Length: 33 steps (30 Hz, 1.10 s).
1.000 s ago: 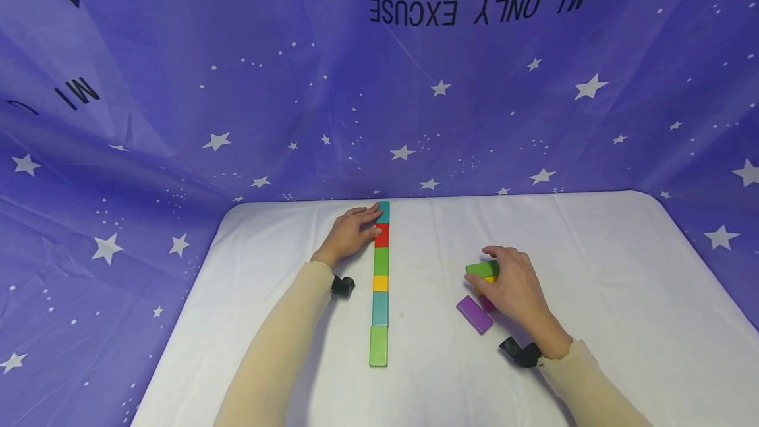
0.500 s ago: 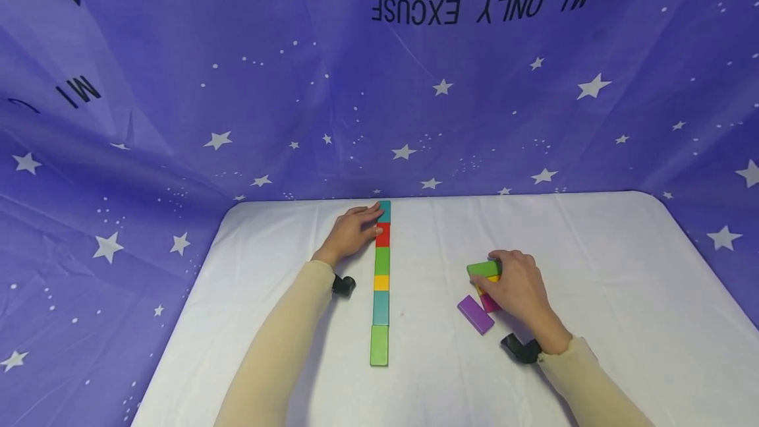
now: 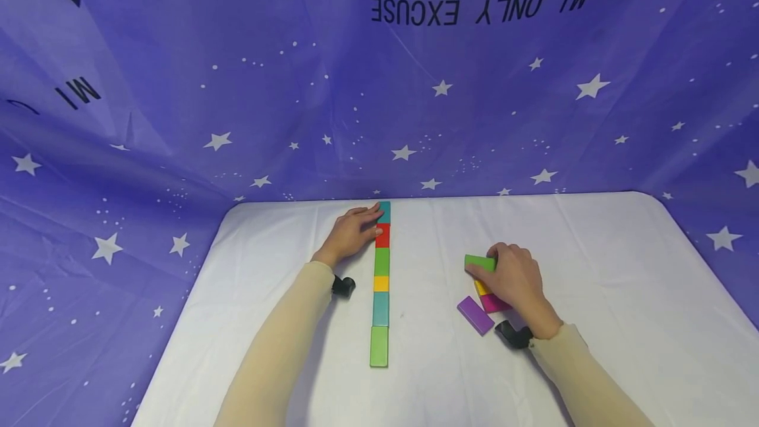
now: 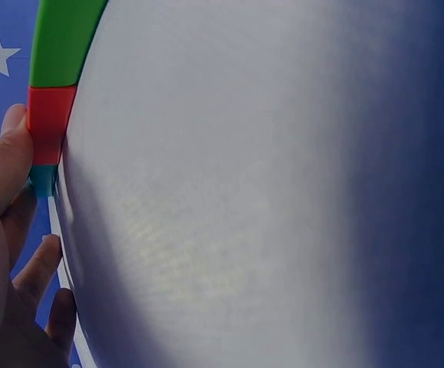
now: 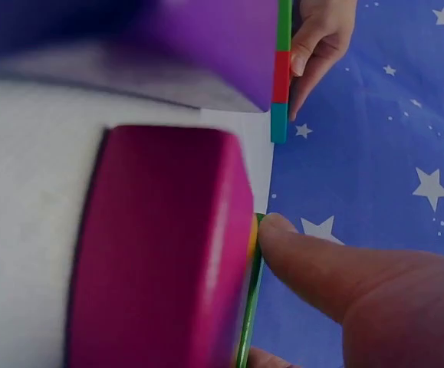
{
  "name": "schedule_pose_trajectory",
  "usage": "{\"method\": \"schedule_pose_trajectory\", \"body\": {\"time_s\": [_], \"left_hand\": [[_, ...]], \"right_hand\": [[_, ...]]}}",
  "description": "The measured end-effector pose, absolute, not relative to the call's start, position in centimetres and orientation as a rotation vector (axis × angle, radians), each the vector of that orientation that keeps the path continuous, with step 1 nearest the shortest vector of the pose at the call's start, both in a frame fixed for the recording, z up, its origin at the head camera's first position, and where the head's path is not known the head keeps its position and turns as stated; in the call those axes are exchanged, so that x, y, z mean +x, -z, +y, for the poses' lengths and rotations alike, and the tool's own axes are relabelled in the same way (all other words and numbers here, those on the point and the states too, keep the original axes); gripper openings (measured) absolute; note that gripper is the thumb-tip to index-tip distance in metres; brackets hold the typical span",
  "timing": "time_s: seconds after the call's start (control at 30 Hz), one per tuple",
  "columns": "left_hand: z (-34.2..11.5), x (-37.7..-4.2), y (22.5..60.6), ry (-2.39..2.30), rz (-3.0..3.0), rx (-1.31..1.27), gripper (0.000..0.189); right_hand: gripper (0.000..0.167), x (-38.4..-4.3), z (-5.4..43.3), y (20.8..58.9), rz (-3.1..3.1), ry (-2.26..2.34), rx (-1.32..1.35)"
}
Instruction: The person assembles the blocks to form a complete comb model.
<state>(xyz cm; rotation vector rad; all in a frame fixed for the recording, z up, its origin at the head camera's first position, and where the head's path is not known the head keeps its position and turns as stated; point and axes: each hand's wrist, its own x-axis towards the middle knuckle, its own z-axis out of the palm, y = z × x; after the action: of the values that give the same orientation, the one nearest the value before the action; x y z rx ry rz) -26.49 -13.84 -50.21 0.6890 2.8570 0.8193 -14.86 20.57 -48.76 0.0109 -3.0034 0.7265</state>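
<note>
My left hand rests beside the far end of a straight row of coloured blocks. Its thumb touches the red block, and a fingertip lies at the teal block at the far end. On the right, my right hand pinches a green block between thumb and fingers. Close behind that lie a yellow block and a magenta block, both partly hidden by the hand. A purple block lies tilted nearer to me. In the right wrist view the magenta block looms large.
The row runs toward me with a green block, a small yellow block, a blue-teal block and a light green block. A white cloth covers the table. A purple starry curtain hangs behind.
The right hand has closed its fingers on the green block and shifted it slightly away from the yellow block, uncovering more of the magenta one. The left hand has stayed in place.
</note>
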Motion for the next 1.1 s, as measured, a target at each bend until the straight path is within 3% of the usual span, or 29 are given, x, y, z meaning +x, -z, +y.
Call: {"method": "schedule_pose_trajectory", "body": {"time_s": [0.23,0.63,1.1], "left_hand": [[-13.9,-26.5,50.3,-0.811,2.854,0.694,0.053],[-13.9,-26.5,50.2,-0.814,2.850,0.692,0.053],[-13.8,-26.4,50.0,-0.811,2.844,0.690,0.054]], "right_hand": [[0.053,-14.9,22.0,48.6,-3.059,-0.921,0.020],[0.044,-16.5,25.2,49.1,-3.085,-1.139,0.360],[0.036,-17.1,25.6,48.9,-3.081,-1.035,0.528]]}}
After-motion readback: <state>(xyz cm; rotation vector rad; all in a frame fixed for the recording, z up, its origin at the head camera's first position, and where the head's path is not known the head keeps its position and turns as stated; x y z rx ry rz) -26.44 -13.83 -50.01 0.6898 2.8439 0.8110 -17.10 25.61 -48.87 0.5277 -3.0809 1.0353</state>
